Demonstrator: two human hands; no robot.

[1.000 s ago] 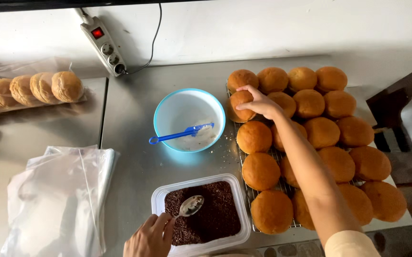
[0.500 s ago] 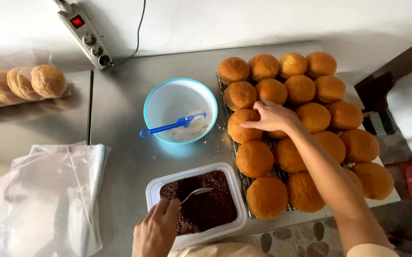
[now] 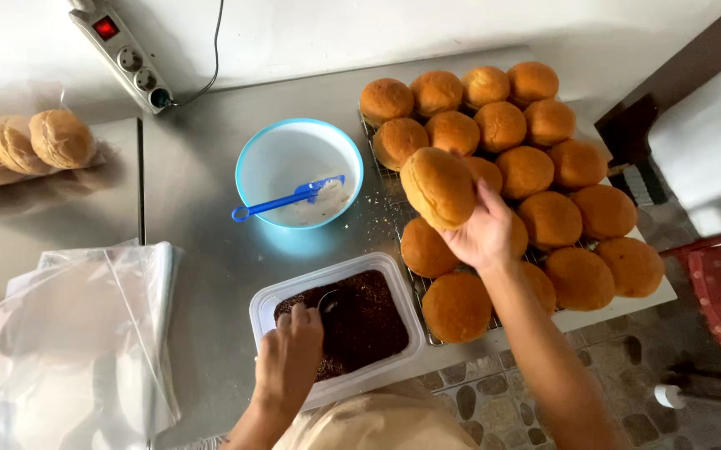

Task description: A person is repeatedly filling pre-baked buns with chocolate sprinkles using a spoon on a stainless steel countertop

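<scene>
Lifted off the rack since a moment ago, one bun (image 3: 438, 187) now sits in the right hand (image 3: 484, 233).
Its grip cups the bun above the rack (image 3: 417, 287); the left hand (image 3: 292, 354), nearer the sprinkle tub (image 3: 335, 321), pinches a spoon (image 3: 325, 302) left of it.

A stainless steel worktable (image 3: 202, 217) stands against a white wall (image 3: 394, 29), a power strip (image 3: 123, 52) at its back edge, above a pebble-patterned tile floor (image 3: 494, 400) in daylight.

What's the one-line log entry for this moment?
right hand: holds bun above rack | left hand: spoon in brown sprinkles tub
</scene>
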